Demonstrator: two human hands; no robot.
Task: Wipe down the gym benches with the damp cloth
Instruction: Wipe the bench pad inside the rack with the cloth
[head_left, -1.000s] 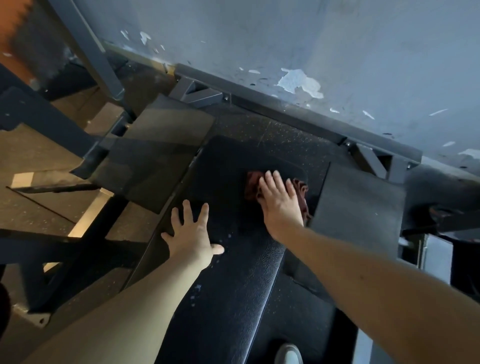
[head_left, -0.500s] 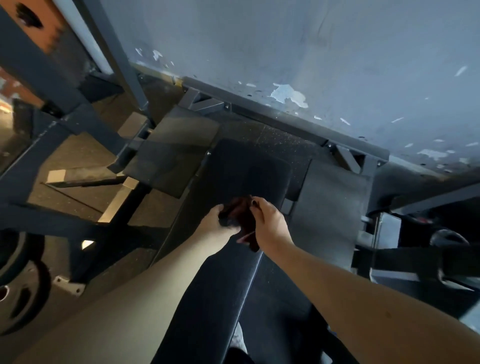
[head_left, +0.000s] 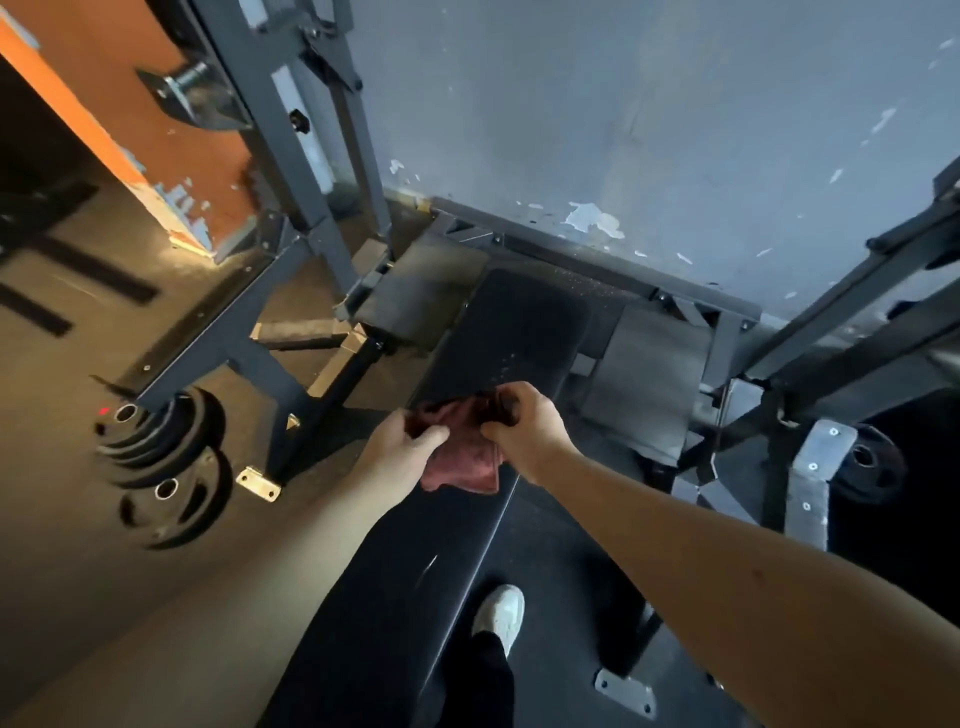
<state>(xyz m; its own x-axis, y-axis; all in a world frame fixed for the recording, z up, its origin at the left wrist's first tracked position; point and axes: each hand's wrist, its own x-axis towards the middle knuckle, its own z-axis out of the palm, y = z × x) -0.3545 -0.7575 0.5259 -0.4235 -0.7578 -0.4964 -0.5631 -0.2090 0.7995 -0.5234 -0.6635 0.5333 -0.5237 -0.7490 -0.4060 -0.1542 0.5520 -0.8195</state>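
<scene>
A long black padded bench (head_left: 498, 338) runs away from me toward the grey wall. Above its middle I hold a dark red cloth (head_left: 462, 457) with both hands. My left hand (head_left: 400, 447) pinches the cloth's left edge between thumb and fingers. My right hand (head_left: 524, 421) is closed around its right edge. The cloth hangs loose between the hands, lifted off the pad. Small pale specks dot the pad near its far end.
Grey steel rack uprights (head_left: 291, 156) rise left of the bench and slanted bars (head_left: 852, 312) cross on the right. Black weight plates (head_left: 161, 452) lean on the floor at left. Flat pads (head_left: 649, 384) flank the bench. My white shoe (head_left: 501, 613) stands right of it.
My right hand was pressing the cloth flat on the pad and my left hand was spread on the bench. Both hands now hold the cloth lifted off it. The view has pulled back.
</scene>
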